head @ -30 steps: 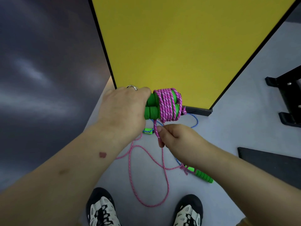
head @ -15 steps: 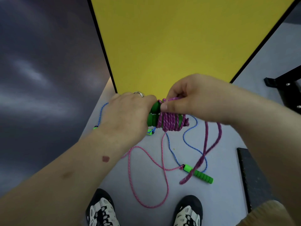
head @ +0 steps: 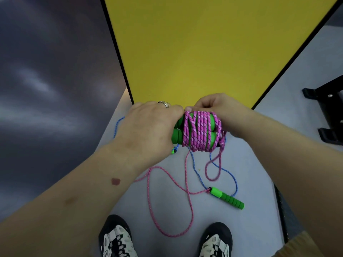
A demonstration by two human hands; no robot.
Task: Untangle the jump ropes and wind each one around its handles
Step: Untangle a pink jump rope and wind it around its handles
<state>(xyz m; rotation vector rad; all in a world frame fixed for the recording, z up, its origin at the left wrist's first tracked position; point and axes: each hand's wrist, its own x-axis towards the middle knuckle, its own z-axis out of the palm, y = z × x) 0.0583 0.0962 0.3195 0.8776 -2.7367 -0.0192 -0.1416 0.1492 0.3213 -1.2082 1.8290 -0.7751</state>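
Wound rope (head: pixel 201 131): magenta with pale pink flecks, diagonal braid pattern. Paired handles (head: pixel 178 129) beneath it: bright green.

Loose pink rope (head: pixel 168 204) on floor at 6 o'clock from the bundle: lighter pink, same flecked braid. Blue rope (head: pixel 231 176) at 5 o'clock: mid blue, fine flecking. Loose handle (head: pixel 227 197) at 5 o'clock: bright green, ribbed, black at the rope end.

Panel (head: pixel 204 49) at 12 o'clock: plain yellow, black edging. Floor (head: pixel 259 164): pale grey-lilac. Surface (head: pixel 46 80) at 9 o'clock: dark grey, cloudy streaks. Shoes (head: pixel 117 240): black and white. Ring (head: pixel 164 103): silver. Sleeve (head: pixel 297 245) at 4 o'clock: tan.
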